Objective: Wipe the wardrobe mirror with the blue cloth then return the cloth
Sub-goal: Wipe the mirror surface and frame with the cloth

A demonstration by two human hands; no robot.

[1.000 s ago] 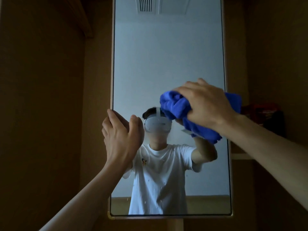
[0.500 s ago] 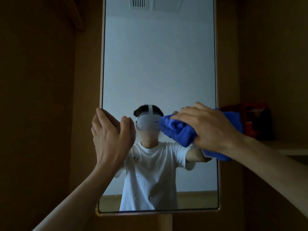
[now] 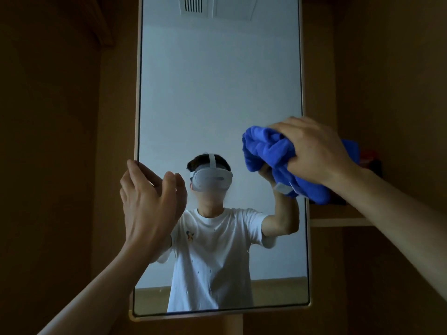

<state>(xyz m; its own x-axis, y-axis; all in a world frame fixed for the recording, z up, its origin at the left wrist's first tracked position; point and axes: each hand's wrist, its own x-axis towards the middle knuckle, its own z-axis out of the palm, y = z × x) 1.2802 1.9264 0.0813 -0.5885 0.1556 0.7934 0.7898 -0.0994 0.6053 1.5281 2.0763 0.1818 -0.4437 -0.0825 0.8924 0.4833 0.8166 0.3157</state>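
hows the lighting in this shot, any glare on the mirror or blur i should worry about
Head view: the mirror is the brightest area, evenly pale, no glare spot; the wood around it is dim, and the red item at right is lost in shadow; the blue cloth and right hand look sharp; the mirror's long edges bow slightly, wide-angle distortion.

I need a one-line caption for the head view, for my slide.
The right hand presses a bunched blue cloth against the wardrobe mirror while the left hand rests on its left edge.
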